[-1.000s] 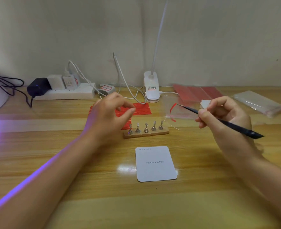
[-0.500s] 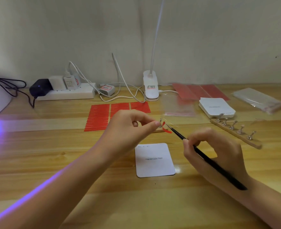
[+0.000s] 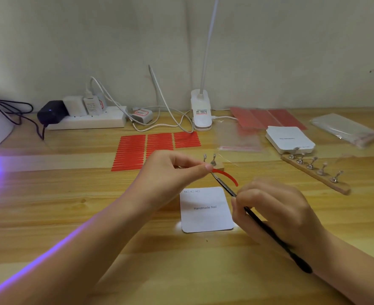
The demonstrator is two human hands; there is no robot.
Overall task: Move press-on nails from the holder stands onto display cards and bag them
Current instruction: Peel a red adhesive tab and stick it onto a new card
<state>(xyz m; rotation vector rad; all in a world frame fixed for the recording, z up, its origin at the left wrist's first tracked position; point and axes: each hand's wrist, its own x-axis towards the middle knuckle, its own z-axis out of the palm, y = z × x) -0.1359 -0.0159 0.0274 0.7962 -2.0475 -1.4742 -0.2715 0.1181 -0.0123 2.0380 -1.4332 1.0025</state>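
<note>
The left hand (image 3: 170, 170) pinches one end of a curved red strip (image 3: 226, 176) above the wooden surface (image 3: 71, 205), its grip closed on it. The right hand (image 3: 276, 212), at 4 o'clock from it, has its grip clamped on black tweezers (image 3: 258, 223) whose tips meet the strip. Directly below lies the white display card (image 3: 205, 211). One holder stand (image 3: 213, 161) sits just behind the fingers; a second stand (image 3: 313, 172) lies at 2 o'clock.

One head-worn camera looks forward and down, close over the wooden desk (image 3: 49, 216).
</note>
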